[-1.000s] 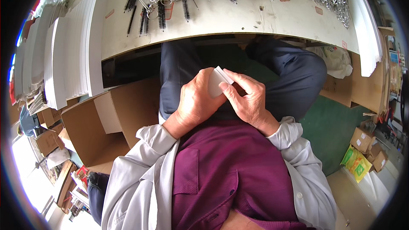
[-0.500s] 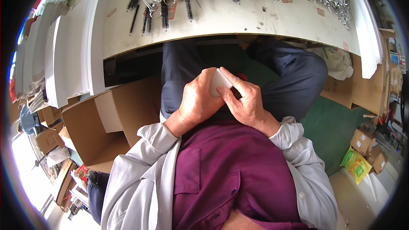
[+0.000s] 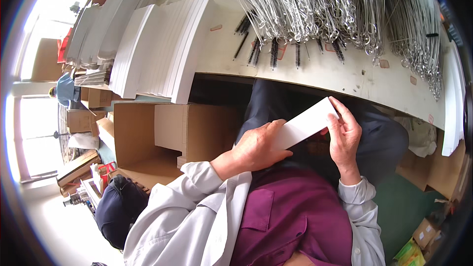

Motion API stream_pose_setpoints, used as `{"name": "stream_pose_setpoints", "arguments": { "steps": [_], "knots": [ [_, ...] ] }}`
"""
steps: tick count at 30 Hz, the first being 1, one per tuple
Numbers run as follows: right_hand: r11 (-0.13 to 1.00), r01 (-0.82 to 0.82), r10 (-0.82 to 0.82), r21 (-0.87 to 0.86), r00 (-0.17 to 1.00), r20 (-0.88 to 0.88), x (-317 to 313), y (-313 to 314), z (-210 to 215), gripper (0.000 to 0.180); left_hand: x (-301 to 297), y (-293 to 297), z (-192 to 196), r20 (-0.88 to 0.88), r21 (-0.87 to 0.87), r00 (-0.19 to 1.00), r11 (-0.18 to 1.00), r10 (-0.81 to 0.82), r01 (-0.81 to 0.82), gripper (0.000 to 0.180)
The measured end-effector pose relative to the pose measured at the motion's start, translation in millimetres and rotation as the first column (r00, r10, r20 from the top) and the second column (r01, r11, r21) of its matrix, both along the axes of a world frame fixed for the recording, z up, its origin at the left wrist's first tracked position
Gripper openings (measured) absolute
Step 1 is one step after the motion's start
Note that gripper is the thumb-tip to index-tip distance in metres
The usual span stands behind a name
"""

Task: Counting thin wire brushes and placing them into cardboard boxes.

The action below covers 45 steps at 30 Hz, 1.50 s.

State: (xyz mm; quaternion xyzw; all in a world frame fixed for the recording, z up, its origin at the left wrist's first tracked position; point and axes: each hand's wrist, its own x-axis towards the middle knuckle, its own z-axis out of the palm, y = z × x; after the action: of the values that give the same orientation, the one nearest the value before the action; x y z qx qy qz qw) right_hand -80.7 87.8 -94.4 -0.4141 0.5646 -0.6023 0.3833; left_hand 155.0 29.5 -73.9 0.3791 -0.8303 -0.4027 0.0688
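The left hand [image 3: 258, 145] is curling closed around the lower end of a long, flat white cardboard sleeve [image 3: 305, 124], fingers wrapped under it and thumb lying along its top face, so it is grasping the piece firmly. The right hand [image 3: 344, 135] is gripping the upper end of the same sleeve, its fingers partly bent and pinching the far corner. The sleeve is sitting between the two hands, slanting up toward the right, above the person's lap and just below the front edge of the pale worktable [image 3: 345, 76]. On that table, a stack of flat white cardboard sheets [image 3: 162, 49] is lying fanned at the left, overhanging the edge, and a narrower white stack [image 3: 452, 103] is lying at the far right. Between them, a heap of twisted-wire brushes with black bristles and ring ends [image 3: 320, 15] is spreading across the top. Below the table at the left, an open brown corrugated carton [image 3: 162, 138] is standing with its flaps up. At the lower right, small yellow and green packets [image 3: 411, 253] are lying on the green floor beside a small brown box [image 3: 426, 234].
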Motion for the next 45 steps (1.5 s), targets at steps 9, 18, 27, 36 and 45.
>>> {"name": "stream_pose_setpoints", "arguments": {
  "steps": [9,18,27,36,45],
  "knots": [
    [0.996,-0.072,0.076,-0.048,0.994,0.077,1.9,-34.6,16.2,0.038,6.5,-11.1,27.7,-0.114,-0.174,0.987,0.976,0.113,-0.132,0.070],
    [1.000,0.003,-0.003,-0.004,0.989,-0.145,-12.2,-41.0,5.6,0.025,34.0,-111.4,47.8,-0.036,-0.531,0.830,0.693,0.556,-0.487,0.048],
    [0.999,0.032,-0.032,-0.006,0.957,-0.289,-16.7,-42.7,2.7,0.018,15.5,-190.2,50.9,0.343,-0.635,0.693,0.700,0.634,-0.327,0.051],
    [1.000,0.031,-0.029,0.001,0.921,-0.388,-18.5,-48.3,5.6,0.018,9.9,-179.5,74.1,0.166,-0.671,0.910,0.720,0.381,-0.179,0.044],
    [0.999,-0.035,0.022,-0.021,0.892,-0.451,-10.5,-60.8,15.4,0.015,-30.0,-186.0,44.7,0.204,-0.457,0.951,0.882,0.232,-0.117,0.028]
  ]
}}
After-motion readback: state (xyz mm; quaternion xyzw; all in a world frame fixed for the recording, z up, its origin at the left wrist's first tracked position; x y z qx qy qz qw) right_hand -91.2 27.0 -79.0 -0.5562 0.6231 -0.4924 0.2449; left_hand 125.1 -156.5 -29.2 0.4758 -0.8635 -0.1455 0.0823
